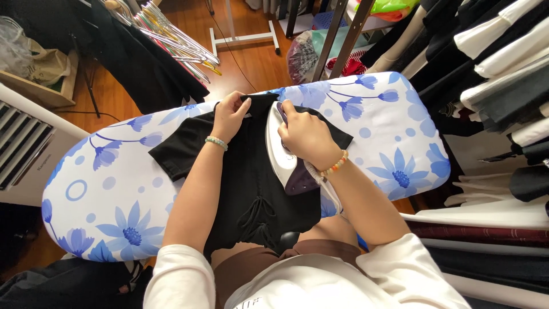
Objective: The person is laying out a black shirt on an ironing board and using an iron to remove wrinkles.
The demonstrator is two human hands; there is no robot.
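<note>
A small black top (251,189) with short sleeves and front lacing lies flat on an ironing board (394,131) covered in white cloth with blue flowers. My left hand (229,114) presses down on the garment's far edge, pinching the fabric near the neckline. My right hand (306,134) grips the handle of a white and purple iron (286,163) that rests on the right half of the top. Both wrists wear beaded bracelets.
Hanging black and white garments (497,63) crowd the right side. A bundle of clothes hangers (171,34) and dark clothes hang at the upper left. A white heater-like unit (23,143) stands left. Bags (306,51) and rack poles sit on the wooden floor beyond the board.
</note>
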